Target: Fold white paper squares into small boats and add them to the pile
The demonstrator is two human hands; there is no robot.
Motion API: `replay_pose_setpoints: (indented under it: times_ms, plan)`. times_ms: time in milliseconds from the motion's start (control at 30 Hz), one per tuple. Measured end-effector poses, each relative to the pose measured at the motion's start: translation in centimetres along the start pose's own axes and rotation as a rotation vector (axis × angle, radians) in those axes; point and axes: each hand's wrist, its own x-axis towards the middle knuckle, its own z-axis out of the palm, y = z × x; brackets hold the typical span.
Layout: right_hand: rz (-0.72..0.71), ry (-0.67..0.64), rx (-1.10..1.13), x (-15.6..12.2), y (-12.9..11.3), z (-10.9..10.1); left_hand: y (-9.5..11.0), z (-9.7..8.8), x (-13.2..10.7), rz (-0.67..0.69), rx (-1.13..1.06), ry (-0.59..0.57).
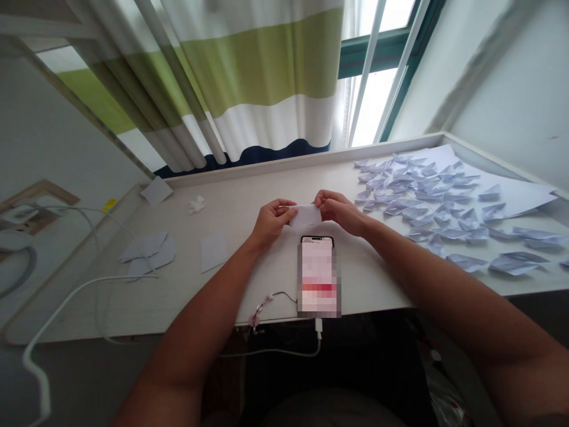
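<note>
Between my hands, just above the white table, is a small rectangular piece of white paper. My left hand pinches its left end, thumb on the near face. At the right end, my right hand grips the paper with its fingers curled in. A phone with a lit, blurred screen lies below the paper, near the table's front edge. To the left of my left hand lies a flat white sheet. Many folded paper boats are spread over the right part of the table.
Larger white sheets lie under and beside the boats. More paper pieces and a crumpled tissue are on the left. A white cable crosses the left side; another plug enters the phone. A raised rim borders the table's back.
</note>
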Motion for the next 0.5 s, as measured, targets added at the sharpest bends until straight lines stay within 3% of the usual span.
replay_pose_setpoints:
  times_ms: [100,200,367,500]
  plan:
    - [-0.031,0.027,-0.132,0.1,0.2,0.0,-0.1,0.1,0.0,0.027,0.035,-0.042]
    - [-0.046,-0.035,-0.247,0.4,1.0,-0.1,-0.2,0.2,0.0,0.040,0.077,-0.067]
    - [-0.086,-0.003,-0.180,0.8,1.7,-0.4,-0.1,0.5,0.1,0.033,0.056,-0.014]
    - [-0.103,0.037,-0.107,1.0,1.6,-0.5,0.2,0.5,-0.2,0.019,0.068,-0.076]
